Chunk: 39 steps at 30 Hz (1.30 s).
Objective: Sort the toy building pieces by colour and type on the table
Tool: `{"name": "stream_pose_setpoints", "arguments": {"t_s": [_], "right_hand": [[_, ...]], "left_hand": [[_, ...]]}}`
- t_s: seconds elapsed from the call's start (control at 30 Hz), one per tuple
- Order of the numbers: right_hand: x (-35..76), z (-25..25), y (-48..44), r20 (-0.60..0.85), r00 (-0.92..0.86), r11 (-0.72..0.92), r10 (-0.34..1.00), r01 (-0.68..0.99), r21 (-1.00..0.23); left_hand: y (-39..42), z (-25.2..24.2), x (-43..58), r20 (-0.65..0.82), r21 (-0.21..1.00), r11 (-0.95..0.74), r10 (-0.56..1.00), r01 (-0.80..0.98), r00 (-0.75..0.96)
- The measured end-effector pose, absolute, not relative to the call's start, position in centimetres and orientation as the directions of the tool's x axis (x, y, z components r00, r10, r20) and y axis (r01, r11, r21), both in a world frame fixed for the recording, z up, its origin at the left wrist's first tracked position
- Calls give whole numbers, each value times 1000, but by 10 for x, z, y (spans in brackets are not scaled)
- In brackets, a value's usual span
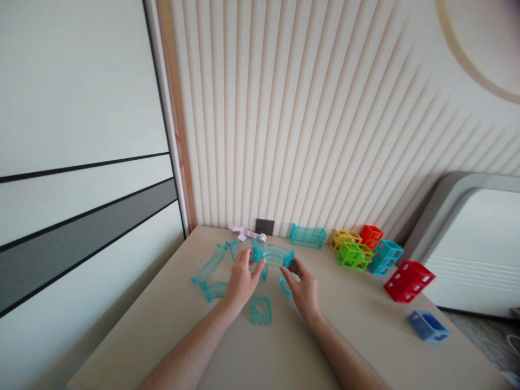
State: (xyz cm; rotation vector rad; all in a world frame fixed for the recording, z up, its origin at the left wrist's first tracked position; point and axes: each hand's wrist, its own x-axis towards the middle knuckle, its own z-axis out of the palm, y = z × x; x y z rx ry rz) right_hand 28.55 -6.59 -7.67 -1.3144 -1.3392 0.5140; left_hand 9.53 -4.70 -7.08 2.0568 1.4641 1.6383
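Note:
Both hands hold a curved, clear teal track piece (pixel 273 253) just above the beige table (pixel 170 325). My left hand (pixel 242 279) pinches its left end, fingers closed on it. My right hand (pixel 303 287) grips the right end the same way. A flat square teal piece (pixel 260 311) lies on the table between my wrists. More teal curved track pieces (pixel 211 268) lie to the left of my left hand. A small teal piece (pixel 284 286) sits under my right fingers.
A straight teal track section (pixel 307 236) lies by the ribbed wall. Open-frame blocks stand at the right: yellow (pixel 344 238), green (pixel 354 255), orange (pixel 371 236), cyan (pixel 385 257), red (pixel 408 280), blue (pixel 428 326). A pale ribbon (pixel 246 233) and wall socket (pixel 264 226) are at the back.

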Motion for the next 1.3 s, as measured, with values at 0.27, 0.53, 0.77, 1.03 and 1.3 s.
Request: {"name": "stream_pose_setpoints", "arguments": {"t_s": [0.27, 0.53, 0.77, 1.03, 1.3], "right_hand": [[286, -79, -65, 389, 240, 282, 890, 382, -880], [290, -80, -62, 386, 235, 279, 892, 384, -880], [293, -82, -59, 392, 221, 298, 893, 362, -883], [310, -81, -52, 395, 276, 261, 876, 418, -870], [346, -84, -37, 438, 344, 219, 830, 521, -825]], "left_hand": [[-46, -71, 95, 670, 626, -519, 740, 582, -60], [-45, -79, 98, 673, 640, -552, 738, 535, -44], [-39, -90, 101, 641, 678, -532, 766, 507, -53], [-25, -78, 119, 597, 710, -519, 802, 476, -15], [6, -75, 159, 523, 765, -495, 851, 412, 51]]}}
